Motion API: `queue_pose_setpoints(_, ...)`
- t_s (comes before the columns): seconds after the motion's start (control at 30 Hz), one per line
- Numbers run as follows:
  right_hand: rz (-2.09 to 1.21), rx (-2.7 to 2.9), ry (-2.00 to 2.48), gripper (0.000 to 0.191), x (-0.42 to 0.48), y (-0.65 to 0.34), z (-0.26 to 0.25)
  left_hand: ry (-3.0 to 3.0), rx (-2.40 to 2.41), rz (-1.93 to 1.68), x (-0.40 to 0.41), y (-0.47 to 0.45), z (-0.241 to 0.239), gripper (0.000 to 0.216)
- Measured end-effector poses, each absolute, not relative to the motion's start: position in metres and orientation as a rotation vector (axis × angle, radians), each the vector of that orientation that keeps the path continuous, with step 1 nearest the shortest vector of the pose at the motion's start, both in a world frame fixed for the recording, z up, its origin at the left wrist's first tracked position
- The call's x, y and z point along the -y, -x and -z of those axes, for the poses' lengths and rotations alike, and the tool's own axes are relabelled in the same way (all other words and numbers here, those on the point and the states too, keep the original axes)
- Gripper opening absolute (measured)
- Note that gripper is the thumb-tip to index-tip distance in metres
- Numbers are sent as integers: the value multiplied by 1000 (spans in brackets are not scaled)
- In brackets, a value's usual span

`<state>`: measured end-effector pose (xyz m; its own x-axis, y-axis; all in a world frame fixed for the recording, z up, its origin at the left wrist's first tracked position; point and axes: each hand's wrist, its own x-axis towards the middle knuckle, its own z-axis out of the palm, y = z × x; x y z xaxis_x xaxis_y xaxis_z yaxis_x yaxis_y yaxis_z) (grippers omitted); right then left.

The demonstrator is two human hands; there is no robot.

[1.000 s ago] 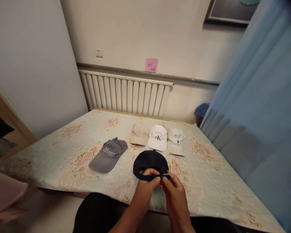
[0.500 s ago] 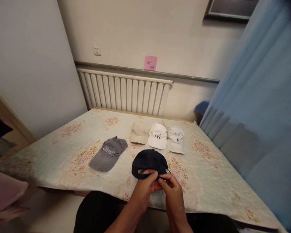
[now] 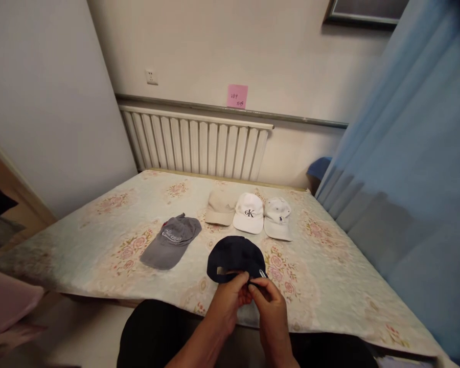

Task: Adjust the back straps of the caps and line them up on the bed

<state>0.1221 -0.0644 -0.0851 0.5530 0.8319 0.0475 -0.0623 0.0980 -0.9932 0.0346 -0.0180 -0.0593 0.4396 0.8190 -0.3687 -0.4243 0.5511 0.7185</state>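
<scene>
A dark navy baseball cap point(image 3: 235, 255) is held at the near edge of the bed, its back opening turned toward me. My left hand point(image 3: 232, 296) pinches the strap at the back of the cap. My right hand point(image 3: 267, 301) pinches the same strap just to the right, close to a small silver clip point(image 3: 262, 274). The thumbs nearly meet, and the strap between them is partly hidden. Left of the navy cap lies a grey cap point(image 3: 171, 241) with white lettering. Behind it stand a beige cap point(image 3: 220, 208), a white CK cap point(image 3: 249, 212) and a white cap with a small dark logo point(image 3: 278, 219).
A floral sheet point(image 3: 138, 291) covers the bed. Along the back wall is a white radiator point(image 3: 195, 143), with a pink note point(image 3: 237, 96) above it. A blue curtain point(image 3: 402, 179) hangs at the right. Pink fabric point(image 3: 11, 306) shows at the lower left.
My fingers have shifted slightly on the strap, and the navy cap's opening looks narrower. The other caps stay in place; the view has moved a little.
</scene>
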Motion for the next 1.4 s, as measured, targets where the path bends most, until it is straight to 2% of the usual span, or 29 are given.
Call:
queue_pose_setpoints(0.57,-775,696,1259,10,67,-123,85,-609,-774,-921,17,-36,61,21)
queue_pose_setpoints(0.9,-807,628,1256,15,65,-123,88,-554,-820,-912,16,-35,65,20)
queue_pose_setpoints(1.4,-793,593,1263,19,64,-123,94,-572,-657,-914,24,-22,72,33)
